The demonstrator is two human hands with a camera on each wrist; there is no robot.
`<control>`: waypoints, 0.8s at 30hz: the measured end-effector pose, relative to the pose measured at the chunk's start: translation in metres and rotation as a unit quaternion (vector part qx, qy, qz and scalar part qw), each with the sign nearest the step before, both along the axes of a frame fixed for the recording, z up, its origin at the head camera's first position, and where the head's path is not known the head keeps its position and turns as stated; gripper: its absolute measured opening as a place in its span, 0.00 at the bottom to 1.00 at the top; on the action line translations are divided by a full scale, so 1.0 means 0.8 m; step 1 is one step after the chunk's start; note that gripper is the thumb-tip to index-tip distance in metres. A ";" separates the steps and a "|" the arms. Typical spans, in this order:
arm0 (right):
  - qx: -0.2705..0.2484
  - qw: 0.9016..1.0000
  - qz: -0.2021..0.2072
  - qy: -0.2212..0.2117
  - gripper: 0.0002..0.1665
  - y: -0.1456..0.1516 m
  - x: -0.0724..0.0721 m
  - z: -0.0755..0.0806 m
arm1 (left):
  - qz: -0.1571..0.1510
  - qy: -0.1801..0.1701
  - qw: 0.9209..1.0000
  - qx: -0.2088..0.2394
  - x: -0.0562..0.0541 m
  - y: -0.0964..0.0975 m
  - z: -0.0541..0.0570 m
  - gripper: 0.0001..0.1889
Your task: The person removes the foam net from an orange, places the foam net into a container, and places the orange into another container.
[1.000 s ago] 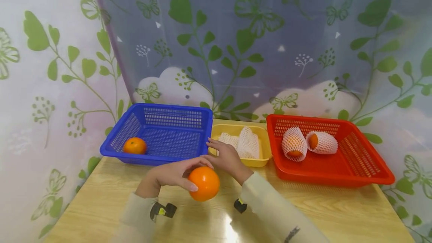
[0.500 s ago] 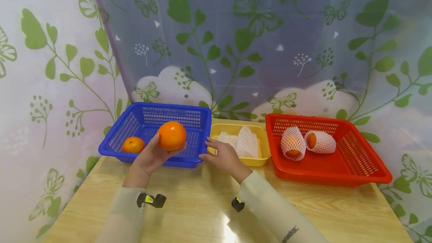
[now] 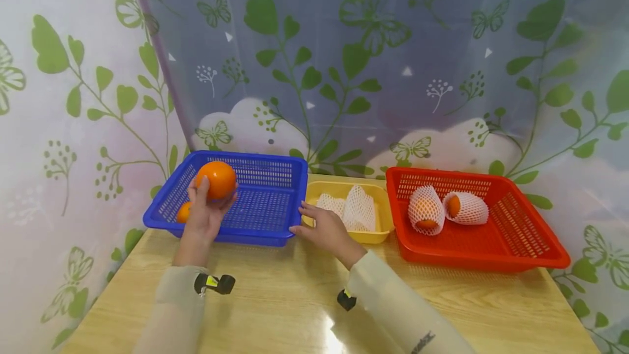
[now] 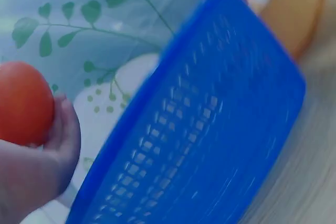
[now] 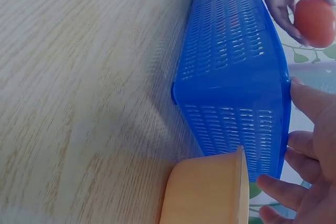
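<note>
My left hand [image 3: 203, 217] holds a bare orange [image 3: 217, 180] above the left part of the blue basket [image 3: 267, 232], with its fingers and thumb around the fruit. The same orange [image 4: 25, 103] appears at the left edge of the left wrist view. A second orange [image 3: 183, 212] lies in the basket, partly hidden behind that hand. At the basket's right rim, my right hand [image 3: 328, 234] touches the edge with relaxed fingertips. In the right wrist view its fingers [image 5: 286, 192] extend along the blue rim, near the yellow tray [image 5: 207, 192].
A yellow tray [image 3: 367, 237] with white foam net sleeves [image 3: 360, 209] stands between the baskets. To its right, a red basket [image 3: 472, 258] contains two net-wrapped oranges, one upright [image 3: 426, 209] and one on its side [image 3: 467, 208]. All stand on a wooden table [image 3: 275, 299] before a patterned curtain.
My left hand has carried the orange from the table's front middle up and left, over the blue basket, turning palm up. My right hand has stayed near the basket's right rim.
</note>
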State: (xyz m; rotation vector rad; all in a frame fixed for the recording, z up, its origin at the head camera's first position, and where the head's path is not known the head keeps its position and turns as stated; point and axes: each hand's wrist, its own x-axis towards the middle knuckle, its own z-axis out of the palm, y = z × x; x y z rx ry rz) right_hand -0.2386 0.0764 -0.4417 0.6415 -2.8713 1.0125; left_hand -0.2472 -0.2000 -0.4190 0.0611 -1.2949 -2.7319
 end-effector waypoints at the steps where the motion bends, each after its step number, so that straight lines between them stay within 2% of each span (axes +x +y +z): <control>1: 0.000 1.000 0.000 -0.001 0.37 0.000 0.000 0.001 | 0.034 -0.004 0.998 -0.056 -0.002 -0.001 0.001 0.29; 2: 0.000 1.000 0.001 0.000 0.37 0.000 0.000 0.002 | 0.065 -0.006 0.991 -0.121 -0.004 -0.002 0.000 0.31; 3: 0.000 1.000 0.002 0.000 0.37 0.000 0.000 0.002 | 0.092 -0.008 0.977 -0.190 -0.006 -0.003 0.000 0.32; 4: 0.001 1.000 0.003 0.001 0.37 0.000 0.000 0.003 | 0.118 -0.005 0.959 -0.256 -0.009 -0.004 -0.001 0.34; 5: 0.002 1.000 0.002 0.002 0.37 0.000 0.000 0.003 | 0.141 0.002 0.937 -0.321 -0.012 -0.005 -0.004 0.36; 7: 0.004 1.000 0.002 0.002 0.37 0.000 0.000 0.003 | 0.180 0.014 0.884 -0.431 -0.017 -0.009 -0.011 0.38; 9: 0.007 1.000 0.003 -0.002 0.37 0.000 0.000 0.002 | 0.196 0.017 0.840 -0.505 -0.020 -0.012 -0.019 0.39; 11: 0.010 1.000 0.003 -0.006 0.37 0.000 -0.001 0.003 | 0.200 0.011 0.799 -0.566 -0.024 -0.015 -0.025 0.38; 12: 0.010 1.000 0.004 -0.007 0.37 0.000 -0.002 0.003 | 0.197 0.005 0.781 -0.592 -0.025 -0.015 -0.027 0.38; 15: 0.014 1.000 0.002 -0.007 0.37 -0.001 -0.003 0.003 | 0.179 -0.005 0.733 -0.656 -0.027 -0.016 -0.029 0.36; 18: 0.019 1.000 -0.002 -0.007 0.37 -0.002 -0.004 0.004 | 0.158 -0.020 0.690 -0.706 -0.028 -0.015 -0.028 0.34; 21: 0.024 1.000 -0.002 -0.006 0.37 -0.002 -0.003 0.006 | 0.118 -0.047 0.655 -0.745 -0.028 -0.016 -0.029 0.34; 24: 0.031 0.999 0.003 -0.009 0.37 -0.002 -0.002 0.008 | 0.075 -0.073 0.637 -0.764 -0.028 -0.016 -0.030 0.35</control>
